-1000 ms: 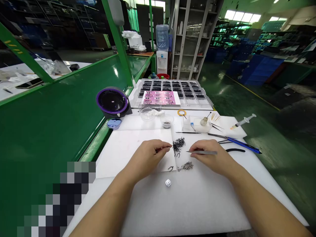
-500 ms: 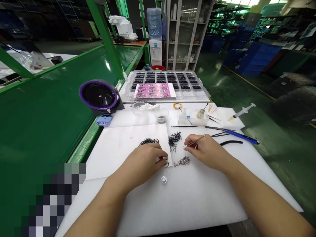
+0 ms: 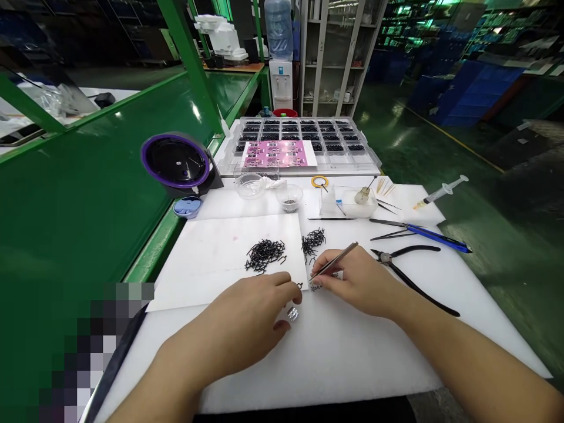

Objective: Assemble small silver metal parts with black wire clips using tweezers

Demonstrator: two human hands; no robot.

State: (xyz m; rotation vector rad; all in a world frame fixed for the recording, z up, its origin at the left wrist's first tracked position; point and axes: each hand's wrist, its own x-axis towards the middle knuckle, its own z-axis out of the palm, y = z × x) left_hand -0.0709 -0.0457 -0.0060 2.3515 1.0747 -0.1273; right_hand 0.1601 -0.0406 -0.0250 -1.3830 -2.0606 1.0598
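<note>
Purple ringed the black round device [image 3: 176, 161] at the left, with a small blue dish [image 3: 187, 207] just in front of it. Next came a white sheet [image 3: 207, 252] on the table, and on it a loose pile of black forked pieces [image 3: 265, 255]. Below that pile was the left hand [image 3: 247, 320], bare and gripping nothing visible, its thumb and fingers spread wide. A small shiny silver piece [image 3: 292, 314] lay on the table at the opening between them; whether a fingertip touched it, I could not tell. Farther back stood a clear bowl [image 3: 289, 200] with grey bits in it. Just off the sheet's right edge lay a second black pile [image 3: 314, 242], and nearer, small metal parts [image 3: 316, 288], partly hidden by the right hand [image 3: 355, 282]. That hand held tweezers [image 3: 335, 262] in a narrow pinch, tilted, their tips down close to the metal parts; I could not tell whether the tips held anything. Black-handled cutters [image 3: 386, 257] lay beyond its wrist, then a blue-handled tool [image 3: 438, 237] and a syringe [image 3: 440, 192].
</note>
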